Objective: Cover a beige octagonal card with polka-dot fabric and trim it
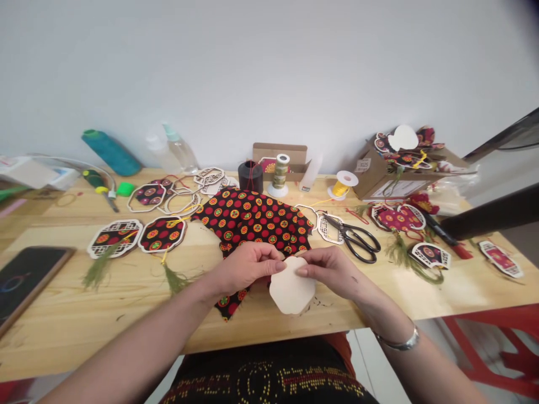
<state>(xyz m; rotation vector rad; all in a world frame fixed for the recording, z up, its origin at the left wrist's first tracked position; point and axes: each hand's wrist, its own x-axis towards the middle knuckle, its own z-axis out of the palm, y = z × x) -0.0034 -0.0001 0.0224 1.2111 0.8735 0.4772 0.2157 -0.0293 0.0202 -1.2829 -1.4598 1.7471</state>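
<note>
Between both hands is a pale cream, scallop-edged flat piece (293, 292), tilted up near the table's front edge. My left hand (256, 262) pinches its upper left edge between thumb and fingers. At the upper right edge, my right hand (326, 268) grips it the same way, thumb on the face toward me. Black fabric with red and orange flower prints (256, 219) lies spread just behind the hands, and one corner reaches forward under the left wrist. Black-handled scissors (360, 241) rest to the right of my right hand.
Ornaments with green tassels (162, 234) lie at left, near a phone (29, 286). Along the wall stand a black thread cone (250, 178), a metallic thread spool (280, 174), a yellow cord spool (343, 185) and a filled cardboard box (391, 177). A black pole (492, 213) crosses the right side.
</note>
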